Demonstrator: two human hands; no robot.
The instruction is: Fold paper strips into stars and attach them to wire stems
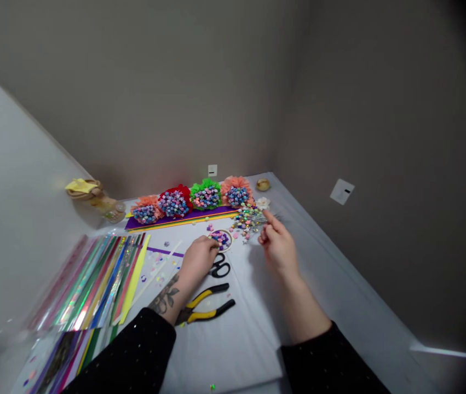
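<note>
By right hand (278, 246) — beaded stems (247, 219), sideways (heads leftward)

Black sleeves (128, 350) bear pale specks; a leafy tattoo (167, 298) shows

The counter (253, 339) holds four ruffled, bead-centred flowers (206, 196) (two peach, one red, one green), one round bead-filled dish (221, 239), one pair of black-handled scissors (221, 268) and one pair of yellow-and-black pliers (208, 315).

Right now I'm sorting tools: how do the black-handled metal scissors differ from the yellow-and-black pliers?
The black-handled scissors have closed finger rings; the yellow-and-black pliers have long handles with open ends. The scissors' rings sit close together, while the pliers' handles are spread. The scissors lie farther from the person, the pliers nearer. Both lie on the white cloth, partly hidden.
</note>
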